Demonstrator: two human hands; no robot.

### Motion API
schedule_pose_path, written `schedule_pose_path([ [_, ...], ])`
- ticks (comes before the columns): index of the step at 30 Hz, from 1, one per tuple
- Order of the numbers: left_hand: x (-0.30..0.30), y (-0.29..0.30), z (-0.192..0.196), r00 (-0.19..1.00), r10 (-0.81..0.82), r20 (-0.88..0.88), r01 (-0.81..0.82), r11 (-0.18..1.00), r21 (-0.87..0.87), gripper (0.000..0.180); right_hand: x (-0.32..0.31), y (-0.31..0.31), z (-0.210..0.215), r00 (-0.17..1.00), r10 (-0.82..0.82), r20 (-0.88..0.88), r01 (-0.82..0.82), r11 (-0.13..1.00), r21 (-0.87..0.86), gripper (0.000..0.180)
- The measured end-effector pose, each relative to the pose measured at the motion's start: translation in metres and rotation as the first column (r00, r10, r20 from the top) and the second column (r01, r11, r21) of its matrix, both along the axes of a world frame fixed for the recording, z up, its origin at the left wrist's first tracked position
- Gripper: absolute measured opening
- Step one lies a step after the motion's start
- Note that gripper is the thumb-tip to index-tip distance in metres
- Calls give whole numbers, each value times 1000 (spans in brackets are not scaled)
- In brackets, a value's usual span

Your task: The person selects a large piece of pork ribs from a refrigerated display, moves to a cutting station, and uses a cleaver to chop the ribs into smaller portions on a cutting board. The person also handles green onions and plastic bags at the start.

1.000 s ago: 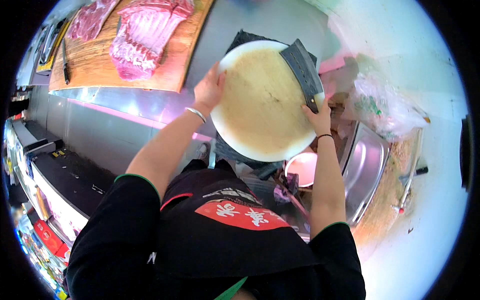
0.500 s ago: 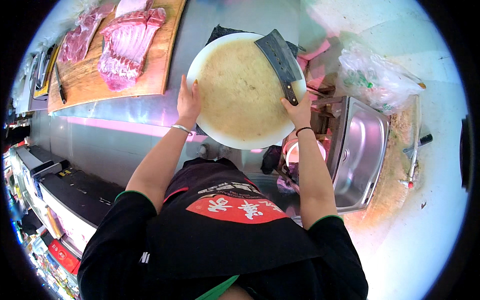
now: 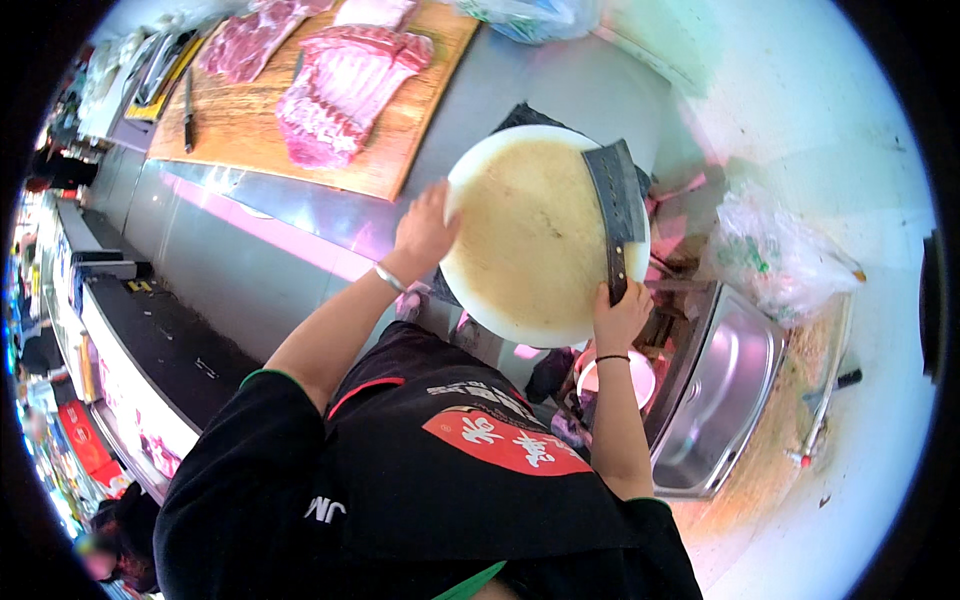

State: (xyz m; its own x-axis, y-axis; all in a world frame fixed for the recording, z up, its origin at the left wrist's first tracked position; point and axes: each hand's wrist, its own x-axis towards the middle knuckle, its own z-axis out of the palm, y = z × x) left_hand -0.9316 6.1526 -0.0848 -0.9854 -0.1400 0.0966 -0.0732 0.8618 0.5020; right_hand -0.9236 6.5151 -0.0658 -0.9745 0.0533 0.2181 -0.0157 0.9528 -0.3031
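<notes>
From where I stood, the right hand (image 3: 622, 316) gripped the cleaver (image 3: 615, 195); the left hand (image 3: 425, 238) was open by the round board (image 3: 530, 240)

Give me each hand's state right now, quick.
Left hand: open, blurred, at the left edge of the round board; whether it touches cannot be told.
Right hand: closed on the handle of the cleaver.

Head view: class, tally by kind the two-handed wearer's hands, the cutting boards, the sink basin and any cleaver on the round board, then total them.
Hands: 2, left hand and right hand
Cutting boards: 2, round board and wooden board
Cleaver: 1
Sink basin: 1
Total: 6
</notes>
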Motion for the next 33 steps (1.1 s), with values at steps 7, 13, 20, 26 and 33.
schedule_pose_path([
  [7, 69, -39, 309, 618, -781, 88, 784, 620, -4, 30, -26, -34, 0, 992, 21, 122, -12, 997, -80, 43],
  [13, 96, -138, 447, 570, -822, 10, 770, 530, -354, 30, -57, -169, 25, 960, 12, 280, -33, 997, 71, 47],
  [20, 77, -240, 473, 620, -784, 13, 714, 558, -424, 31, -107, -255, 40, 954, -73, 290, 76, 997, 2, 46],
  [26, 54, -300, 461, 664, -747, 22, 683, 594, -425, 31, -161, -289, 32, 952, -99, 288, 127, 989, -80, 45],
  [33, 50, -339, 474, 735, -678, 33, 639, 675, -370, 32, -229, -339, 65, 887, -65, 458, 209, 939, -273, 45],
])
